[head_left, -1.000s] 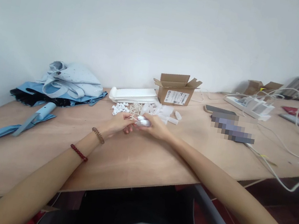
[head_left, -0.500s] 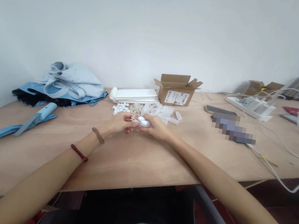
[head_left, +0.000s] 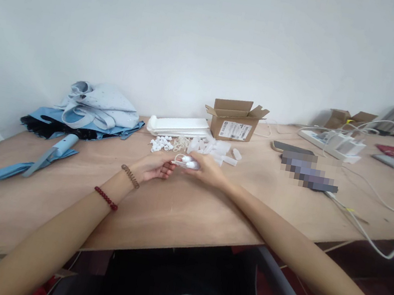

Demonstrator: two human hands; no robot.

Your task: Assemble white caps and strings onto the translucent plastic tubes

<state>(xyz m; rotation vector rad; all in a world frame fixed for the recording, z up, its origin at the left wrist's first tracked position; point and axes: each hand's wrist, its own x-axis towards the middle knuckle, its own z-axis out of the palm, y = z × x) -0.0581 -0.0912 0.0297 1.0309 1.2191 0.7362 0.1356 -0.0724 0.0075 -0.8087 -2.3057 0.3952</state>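
Both my hands meet over the wooden table. My right hand is closed around a small white capsule-shaped part. My left hand has its fingers curled and pinches a thin pale cord loop at the end of that part. Just behind the hands lie a heap of small white caps, a tangle of pale cords and several clear little tubes. Two bead bracelets sit on my left wrist.
A white tray stack and an open cardboard box stand behind the parts. Blue cloth and a folded umbrella lie at the left. To the right are a phone, a power strip and trailing white cables.
My left hand has drawn slightly back to the left, away from the white part, stretching the cord. The view has shifted a little; nothing else on the table moved.
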